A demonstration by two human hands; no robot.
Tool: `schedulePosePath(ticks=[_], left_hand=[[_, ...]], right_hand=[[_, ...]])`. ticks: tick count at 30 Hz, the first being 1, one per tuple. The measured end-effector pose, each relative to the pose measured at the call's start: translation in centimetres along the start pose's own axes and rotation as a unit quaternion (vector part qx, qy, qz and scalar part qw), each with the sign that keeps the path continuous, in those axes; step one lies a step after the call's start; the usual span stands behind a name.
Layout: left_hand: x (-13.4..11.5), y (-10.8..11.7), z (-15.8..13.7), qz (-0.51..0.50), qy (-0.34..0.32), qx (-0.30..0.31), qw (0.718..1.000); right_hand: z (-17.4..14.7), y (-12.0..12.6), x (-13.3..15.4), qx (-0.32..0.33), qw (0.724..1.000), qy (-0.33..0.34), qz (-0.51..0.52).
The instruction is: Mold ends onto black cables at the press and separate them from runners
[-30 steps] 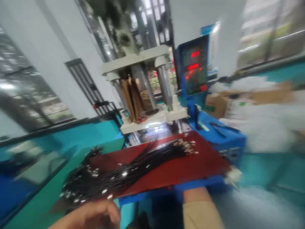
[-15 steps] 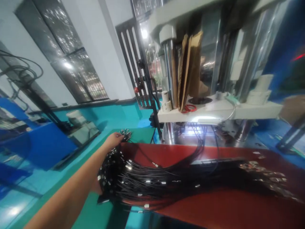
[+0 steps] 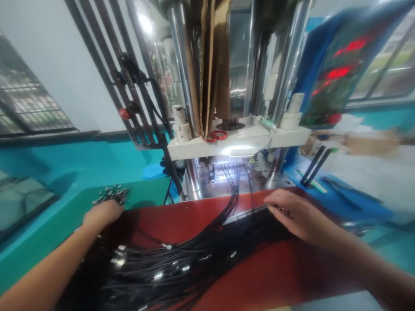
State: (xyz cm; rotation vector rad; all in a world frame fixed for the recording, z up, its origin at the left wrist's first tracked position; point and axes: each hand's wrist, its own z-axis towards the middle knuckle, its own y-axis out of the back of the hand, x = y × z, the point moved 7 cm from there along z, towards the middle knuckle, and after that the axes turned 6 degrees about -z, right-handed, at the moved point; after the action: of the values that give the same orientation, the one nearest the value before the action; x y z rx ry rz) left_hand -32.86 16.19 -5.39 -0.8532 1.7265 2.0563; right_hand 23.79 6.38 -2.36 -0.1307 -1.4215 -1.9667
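A thick bundle of black cables (image 3: 194, 263) with small white and silver tags lies across the red table. At the left, my left hand (image 3: 103, 214) is closed around part of the cables, and their metal-tipped ends (image 3: 112, 194) stick out beyond its fingers. Toward the right end, my right hand (image 3: 293, 211) has its fingers curled round the bundle; a few copper-coloured tips (image 3: 283, 210) show beside the thumb. Several thinner strands (image 3: 234, 185) run from the lit lower part of the press down to the bundle. Motion blurs some detail.
Behind the table (image 3: 253, 276) stands a press with a cream plate (image 3: 201, 150), steel columns and upright cardboard (image 3: 214, 65). Red rings (image 3: 218, 135) rest on the plate. A blue surface (image 3: 353, 203) with dark tools is at right, a green surface (image 3: 142, 190) at left.
The view has swung right and closer to the press. My right hand has come into view and closed on the right end of the cables. My left hand keeps its hold at the left end.
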Motion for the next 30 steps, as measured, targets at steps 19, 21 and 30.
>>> schedulePosePath(ticks=[19, 21, 30], left_hand=[[-29.3, -19.6, -15.1, 0.010, -0.181, 0.137, 0.974], [-28.1, -20.6, -14.6, 0.019, -0.126, 0.165, 0.978], [-29.7, -19.7, -17.1, -0.044, -0.201, 0.139, 0.969]], right_hand=[[10.5, -1.6, -8.8, 0.043, 0.959, -0.171, 0.222], [8.4, -3.4, -8.3, 0.059, 0.906, -0.258, 0.331], [8.2, -11.4, 1.7, 0.092, 0.639, -0.384, 0.660]])
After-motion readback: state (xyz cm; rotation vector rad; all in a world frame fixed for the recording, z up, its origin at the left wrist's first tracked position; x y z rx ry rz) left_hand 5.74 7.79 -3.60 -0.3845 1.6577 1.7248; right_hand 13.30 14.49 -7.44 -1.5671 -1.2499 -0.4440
